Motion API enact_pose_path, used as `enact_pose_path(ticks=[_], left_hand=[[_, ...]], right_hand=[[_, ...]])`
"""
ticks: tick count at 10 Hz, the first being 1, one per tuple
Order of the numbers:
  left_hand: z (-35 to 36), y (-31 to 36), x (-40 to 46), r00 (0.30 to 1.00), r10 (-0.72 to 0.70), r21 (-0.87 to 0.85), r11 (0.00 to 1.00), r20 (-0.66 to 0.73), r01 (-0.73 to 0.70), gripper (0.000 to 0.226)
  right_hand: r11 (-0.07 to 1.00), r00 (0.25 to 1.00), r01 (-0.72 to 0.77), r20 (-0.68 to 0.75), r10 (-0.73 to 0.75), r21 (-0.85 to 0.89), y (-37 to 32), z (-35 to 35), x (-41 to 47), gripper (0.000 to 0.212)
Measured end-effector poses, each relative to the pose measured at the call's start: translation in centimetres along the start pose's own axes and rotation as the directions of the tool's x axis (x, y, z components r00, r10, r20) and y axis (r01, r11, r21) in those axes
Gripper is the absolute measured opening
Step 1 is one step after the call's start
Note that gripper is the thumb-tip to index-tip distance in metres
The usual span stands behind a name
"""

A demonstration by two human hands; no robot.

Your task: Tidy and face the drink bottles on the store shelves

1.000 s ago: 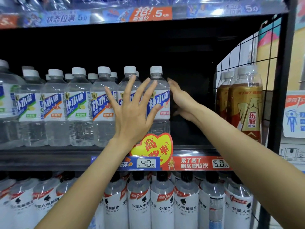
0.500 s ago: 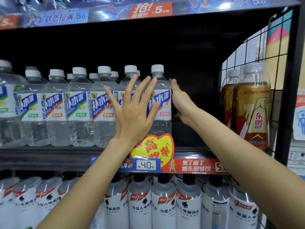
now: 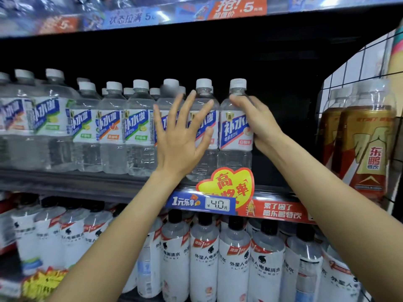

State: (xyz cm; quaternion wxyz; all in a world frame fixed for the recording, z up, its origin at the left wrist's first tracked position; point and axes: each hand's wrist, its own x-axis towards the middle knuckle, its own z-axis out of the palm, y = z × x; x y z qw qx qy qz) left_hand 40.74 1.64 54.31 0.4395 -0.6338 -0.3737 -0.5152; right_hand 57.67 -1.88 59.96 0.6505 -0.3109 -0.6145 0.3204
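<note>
The right hand [image 3: 259,125] is curling its fingers [image 3: 236,99] around the end bottle [image 3: 236,127], which is standing at the right end of the row on the middle shelf [image 3: 91,182]. The left hand [image 3: 182,138] is pressing flat, with fingers spread wide, on the next bottle [image 3: 206,101]. Beside the end bottle the shelf is bare, so a hard push could be tipping it over sideways. The other bottles could be wobbling too.

Just right of the right hand [image 3: 259,120], beyond its fingers, a dark bare stretch of shelf gives free passage up to the gold bottles [image 3: 362,147]. Left of the left hand's fingers [image 3: 174,112], clear bottles [image 3: 113,131] stand packed, touching.
</note>
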Motion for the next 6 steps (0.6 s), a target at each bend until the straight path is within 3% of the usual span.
enact_pose_path(ticks=[4, 6], left_hand=[[0.1, 0.0, 0.0, 1.0, 0.003, -0.04, 0.999, -0.004, -0.003, 0.047], [-0.5, -0.6, -0.4, 0.996, -0.025, -0.231, 0.973, -0.09, 0.004, 0.046]], right_hand=[[0.998, 0.999, 0.02, -0.028, -0.021, -0.052, 0.2, 0.1, -1.0, 0.049], [0.936, 0.965, 0.122, -0.181, -0.19, -0.332, 1.2, 0.3, -2.9, 0.067]])
